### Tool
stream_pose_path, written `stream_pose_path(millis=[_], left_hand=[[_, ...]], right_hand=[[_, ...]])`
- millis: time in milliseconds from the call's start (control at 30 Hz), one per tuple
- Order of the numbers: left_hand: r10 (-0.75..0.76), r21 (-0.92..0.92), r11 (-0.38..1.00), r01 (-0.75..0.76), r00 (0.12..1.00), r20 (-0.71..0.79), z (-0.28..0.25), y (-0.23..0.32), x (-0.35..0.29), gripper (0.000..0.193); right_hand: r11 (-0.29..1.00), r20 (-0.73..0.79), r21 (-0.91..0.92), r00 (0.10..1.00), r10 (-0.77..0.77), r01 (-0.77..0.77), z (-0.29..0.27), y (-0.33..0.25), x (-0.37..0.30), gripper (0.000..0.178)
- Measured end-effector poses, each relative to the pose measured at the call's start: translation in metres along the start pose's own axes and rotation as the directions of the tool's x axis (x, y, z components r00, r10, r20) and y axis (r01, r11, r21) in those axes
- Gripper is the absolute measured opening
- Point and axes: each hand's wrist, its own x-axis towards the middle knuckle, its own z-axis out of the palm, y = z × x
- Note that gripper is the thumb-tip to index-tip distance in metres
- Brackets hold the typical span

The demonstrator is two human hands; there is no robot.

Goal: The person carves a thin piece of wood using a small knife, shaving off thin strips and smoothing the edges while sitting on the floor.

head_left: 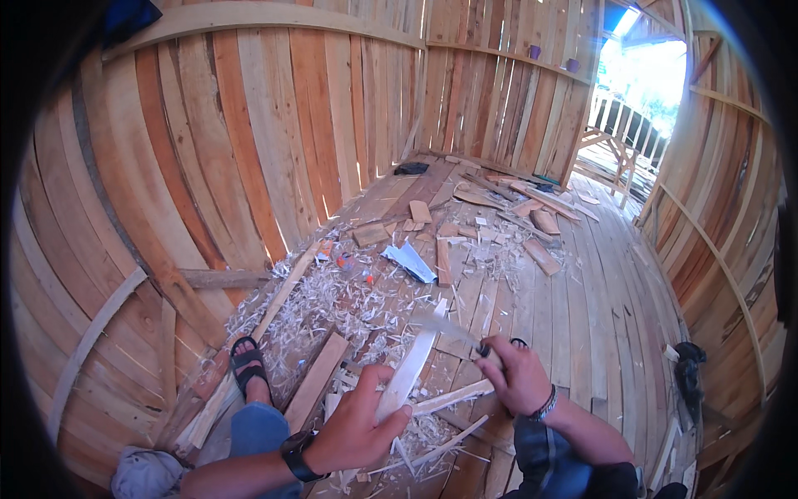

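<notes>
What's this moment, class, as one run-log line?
left hand: grips long pale wooden strip; right hand: holds silver-bladed knife; blade: blurred, by strip's far end; brown plank floor: curled pale wood shavings

"Where can the right hand (517, 378) pass?"
"Outward, low over the floorboards (603, 308); there is open room to its right, as far as the dark object (688, 378) near the wall (736, 274)."
"And toward the left hand (353, 428)?"
"The pale wood strip (406, 378) lies between, and the knife (455, 328) crosses its far end in view; I can't tell if they touch."
"Left of that?"
"A thick block (320, 378), then the sandalled foot (249, 370) and a long batten (283, 302) crowd that side."
</notes>
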Motion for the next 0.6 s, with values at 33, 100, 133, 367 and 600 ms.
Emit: stream_pose_path(millis=[33,100,133,367,600], left_hand=[[-0.005,0.006,1.000,0.005,1.000,-0.001,0.000,-0.002,0.000,0.041],[-0.014,0.017,1.000,0.014,1.000,-0.005,0.001,-0.004,-0.002,0.042],[0.005,0.032,0.999,-0.005,1.000,-0.016,0.001,-0.002,-0.002,0.042],[-0.042,0.025,0.999,0.042,0.999,0.001,0.001,0.005,-0.003,0.043],[0.002,0.040,0.999,-0.002,1.000,-0.016,0.004,0.000,-0.001,0.044]], right_hand=[[0.998,0.006,0.004,0.998,0.067,-0.067,-0.001,0.003,0.005,0.028],[0.995,-0.009,-0.027,0.996,-0.092,0.091,0.001,-0.005,-0.006,0.029],[0.985,-0.016,-0.039,0.986,-0.168,0.168,0.002,-0.008,-0.010,0.029],[0.983,-0.010,-0.022,0.983,-0.184,0.184,0.004,-0.011,-0.012,0.028],[0.992,-0.036,-0.066,0.994,-0.106,0.103,0.002,-0.006,-0.006,0.027]])
